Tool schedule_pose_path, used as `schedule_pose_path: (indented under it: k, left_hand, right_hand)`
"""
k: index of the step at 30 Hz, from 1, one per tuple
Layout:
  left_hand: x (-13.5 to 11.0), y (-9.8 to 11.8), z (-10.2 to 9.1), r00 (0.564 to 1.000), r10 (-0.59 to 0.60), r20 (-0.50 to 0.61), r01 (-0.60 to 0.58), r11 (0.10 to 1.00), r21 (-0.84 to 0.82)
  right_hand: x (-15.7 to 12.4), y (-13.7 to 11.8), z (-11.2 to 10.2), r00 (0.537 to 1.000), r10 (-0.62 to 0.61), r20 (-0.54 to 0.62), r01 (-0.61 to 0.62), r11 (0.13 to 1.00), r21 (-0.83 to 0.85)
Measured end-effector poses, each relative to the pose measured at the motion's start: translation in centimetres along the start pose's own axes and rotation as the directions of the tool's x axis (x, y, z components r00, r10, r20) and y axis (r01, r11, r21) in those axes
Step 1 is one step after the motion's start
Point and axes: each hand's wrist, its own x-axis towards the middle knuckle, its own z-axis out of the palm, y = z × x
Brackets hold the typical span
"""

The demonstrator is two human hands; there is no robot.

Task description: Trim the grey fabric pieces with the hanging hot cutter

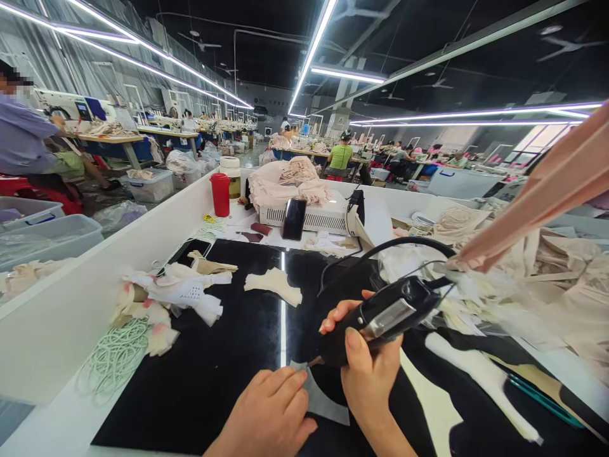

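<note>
My right hand (366, 374) is wrapped round a black corded hand tool (385, 314) with a shiny metal plate on its side. The tool's narrow tip points down to the left, at the upper end of a curved grey fabric piece (327, 405). Bent and close together, the fingers of my left hand (271, 409) press the piece's left edge against the black glossy work board (200, 387). Whether the tip touches the fabric is hard to see. Farther up the board lies a cream fabric cutout (275, 285).
White fabric pieces (183, 289) and pale green cord (118, 352) lie left. Behind stand a red cup (220, 195), a phone (294, 219) and a white machine (323, 219). Teal-handled scissors (542, 400) and fabric heaps (561, 285) are right. A pink cloth strip (533, 197) hangs over the tool's cable.
</note>
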Motion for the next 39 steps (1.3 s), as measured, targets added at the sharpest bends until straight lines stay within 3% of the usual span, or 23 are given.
schedule_pose_path:
  k: [14, 21, 39]
  left_hand:
    - [-0.1, -0.3, 0.4, 1.000, -0.001, 0.007, 0.001, 1.000, 0.001]
    - [-0.1, -0.3, 0.4, 1.000, 0.002, -0.012, -0.002, 1.000, 0.000]
    - [-0.2, -0.3, 0.5, 0.999, 0.004, -0.040, -0.004, 1.000, -0.005]
  right_hand:
    - [0.2, 0.1, 0.2, 0.999, 0.000, -0.033, -0.001, 0.999, -0.042]
    - [-0.1, 0.0, 0.7, 0.999, 0.027, -0.022, -0.026, 0.998, 0.055]
    - [-0.1, 0.4, 2.0, 1.000, 0.027, -0.001, -0.027, 0.997, 0.075]
